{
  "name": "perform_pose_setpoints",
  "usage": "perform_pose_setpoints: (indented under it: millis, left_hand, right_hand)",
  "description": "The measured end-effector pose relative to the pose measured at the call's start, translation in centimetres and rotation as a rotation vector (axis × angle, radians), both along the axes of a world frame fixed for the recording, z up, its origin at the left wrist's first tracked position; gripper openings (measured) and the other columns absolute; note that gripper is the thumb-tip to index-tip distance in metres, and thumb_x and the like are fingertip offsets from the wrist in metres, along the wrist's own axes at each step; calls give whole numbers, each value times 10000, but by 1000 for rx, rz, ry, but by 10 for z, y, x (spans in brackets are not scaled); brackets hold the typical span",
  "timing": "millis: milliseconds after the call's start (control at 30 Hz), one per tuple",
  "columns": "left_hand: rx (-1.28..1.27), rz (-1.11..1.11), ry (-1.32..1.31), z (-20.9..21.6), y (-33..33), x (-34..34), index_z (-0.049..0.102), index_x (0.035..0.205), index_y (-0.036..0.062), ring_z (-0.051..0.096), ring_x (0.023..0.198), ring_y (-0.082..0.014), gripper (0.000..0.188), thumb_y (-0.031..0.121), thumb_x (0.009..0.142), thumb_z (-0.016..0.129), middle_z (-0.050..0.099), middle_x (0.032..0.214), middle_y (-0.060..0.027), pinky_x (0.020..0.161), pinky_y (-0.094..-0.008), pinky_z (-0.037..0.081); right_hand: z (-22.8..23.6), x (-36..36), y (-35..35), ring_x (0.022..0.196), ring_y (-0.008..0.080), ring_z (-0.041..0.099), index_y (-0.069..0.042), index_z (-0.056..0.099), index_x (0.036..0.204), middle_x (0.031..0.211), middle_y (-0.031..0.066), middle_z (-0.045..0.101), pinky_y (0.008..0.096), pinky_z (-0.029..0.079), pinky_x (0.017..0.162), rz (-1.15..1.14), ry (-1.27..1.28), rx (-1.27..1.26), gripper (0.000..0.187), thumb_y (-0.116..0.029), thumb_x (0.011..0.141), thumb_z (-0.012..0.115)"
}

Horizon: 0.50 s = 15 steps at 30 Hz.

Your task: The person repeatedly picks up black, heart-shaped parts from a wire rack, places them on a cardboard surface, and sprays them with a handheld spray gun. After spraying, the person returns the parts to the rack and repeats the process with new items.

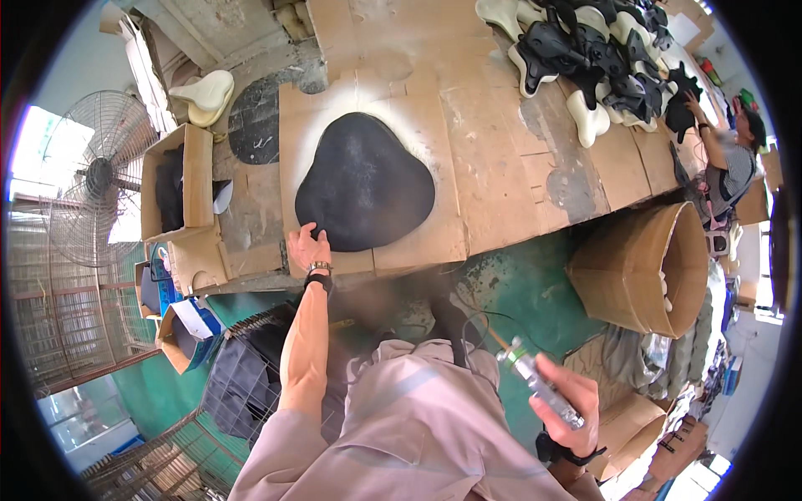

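A black, rounded-triangular saddle cover piece (365,184) lies flat on a cardboard sheet (434,167) on the table in front of me, its narrow end pointing away. Whitish overspray rings its far side. At the near left corner, my left hand (310,248) pinches the edge of the piece between curled fingers. Low on the right, away from the table, my right hand (572,401) is wrapped round a metal spray gun (539,382) with a greenish front end. A thin hose or cord appears near the gun.
Cream and black bicycle saddle parts (576,50) are heaped at the far right. Two cream saddle shells (205,96) sit at the far left, near an open carton (180,184) and a wire fan (100,175). A big cardboard bin (622,267) stands right; beyond it, another person (731,167) works.
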<state>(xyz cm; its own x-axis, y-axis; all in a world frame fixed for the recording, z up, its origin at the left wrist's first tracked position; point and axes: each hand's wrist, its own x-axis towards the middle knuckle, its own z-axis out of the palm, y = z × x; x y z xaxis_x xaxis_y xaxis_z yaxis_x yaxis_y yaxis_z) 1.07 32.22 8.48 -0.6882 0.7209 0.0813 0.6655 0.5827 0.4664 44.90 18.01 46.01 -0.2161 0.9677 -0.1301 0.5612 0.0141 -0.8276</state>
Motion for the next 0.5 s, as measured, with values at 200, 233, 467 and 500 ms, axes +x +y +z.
perform_pose_setpoints:
  millis: [200, 233, 467, 500]
  left_hand:
    - [374, 393, -585, 0, 23, 15, 652, 1106, 110, 652, 874, -306, 429, 13, 709, 779, 632, 1003, -107, 784, -427, 543]
    - [532, 569, -821, -10, 27, 9, 639, 1112, 99, 662, 844, -295, 431, -11, 713, 763, 645, 981, -99, 744, -426, 556]
    - [1026, 244, -1954, 98, 106, 39, 496, 612, 159, 487, 557, -176, 217, 66, 763, 621, 490, 617, 16, 561, -322, 425]
    - [1147, 244, -1886, 97, 108, 30, 532, 638, 140, 557, 647, -172, 140, 64, 733, 601, 552, 683, 3, 637, -320, 469]
  right_hand:
    - [-1, 12, 12, 683, 282, 655, 12, 634, 1280, 815, 167, 661, 322, 510, 645, -40, -64, -4, 574, 26, 713, 719]
    - [-1, 9, 16, 674, 279, 645, 14, 629, 1289, 834, 169, 669, 309, 514, 655, -22, -31, 33, 585, 34, 710, 707]
    - [-17, -12, 44, 1121, 233, 630, 71, 518, 1382, 1253, 187, 658, 347, 473, 971, -53, 77, -238, 469, -143, 974, 609]
    - [-16, -18, 52, 1125, 240, 627, 82, 521, 1371, 1253, 190, 657, 347, 471, 973, 49, 40, -264, 466, -148, 975, 609]
